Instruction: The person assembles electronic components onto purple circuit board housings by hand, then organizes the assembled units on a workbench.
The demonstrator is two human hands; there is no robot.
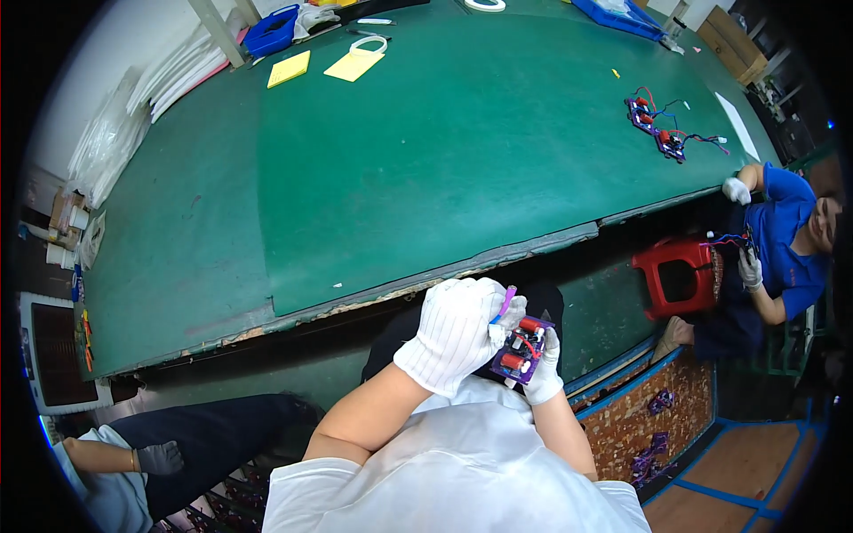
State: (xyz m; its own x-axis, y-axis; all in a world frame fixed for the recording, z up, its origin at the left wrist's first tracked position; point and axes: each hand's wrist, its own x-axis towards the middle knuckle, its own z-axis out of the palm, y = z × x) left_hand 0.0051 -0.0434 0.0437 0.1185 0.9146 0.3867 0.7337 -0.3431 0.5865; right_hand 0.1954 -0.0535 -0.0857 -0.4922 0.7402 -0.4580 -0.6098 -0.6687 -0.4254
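My left hand [455, 330], in a white striped glove, is closed with its fingers beside the board. A short purple rod-like thing [507, 300] sticks up from its fingertips; its lower end is hidden and I cannot tell its exact kind. My right hand [545, 371], also gloved, grips a purple circuit board [520, 362] by its right edge. The board carries red block-shaped parts, small white connectors and a red wire. Both hands are in front of my body, below the near edge of the green table [400, 178].
Two wired circuit boards [657, 129] lie at the table's right. Yellow pads [354, 64] and a tape ring [368, 45] lie at the back. On the right, a co-worker [786, 235] holds a wired board near a red stool [680, 277]. Another person's hand [160, 458] is lower left.
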